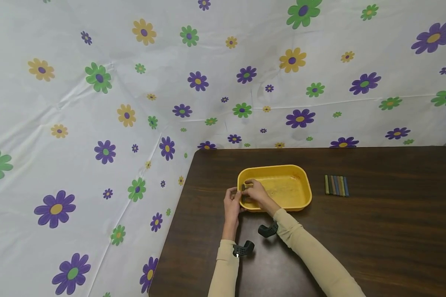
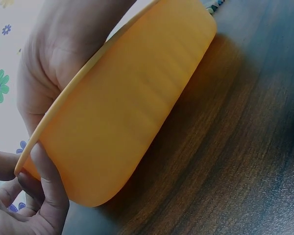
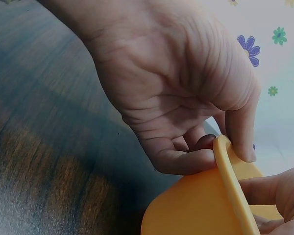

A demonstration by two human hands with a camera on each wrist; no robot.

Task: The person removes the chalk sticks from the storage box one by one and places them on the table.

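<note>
A yellow plastic tub (image 1: 284,194) stands on the dark wooden table. At its left end, my left hand (image 1: 232,207) grips the rim, the thumb inside and the curled fingers against the outer wall, as the right wrist view shows. My right hand (image 1: 259,194) reaches over the near side into the tub. Its bent fingers are at a small dark narrow thing (image 1: 243,187) by the left inner wall; what it is, I cannot tell. In the left wrist view the tub's outer wall (image 2: 127,107) hides most of the right fingers.
Several coloured chalk sticks (image 1: 336,185) lie side by side to the right of the tub. The brown table (image 1: 394,231) meets a white flowered sheet (image 1: 215,53) at its back and left edges. A black camera band sits on each wrist.
</note>
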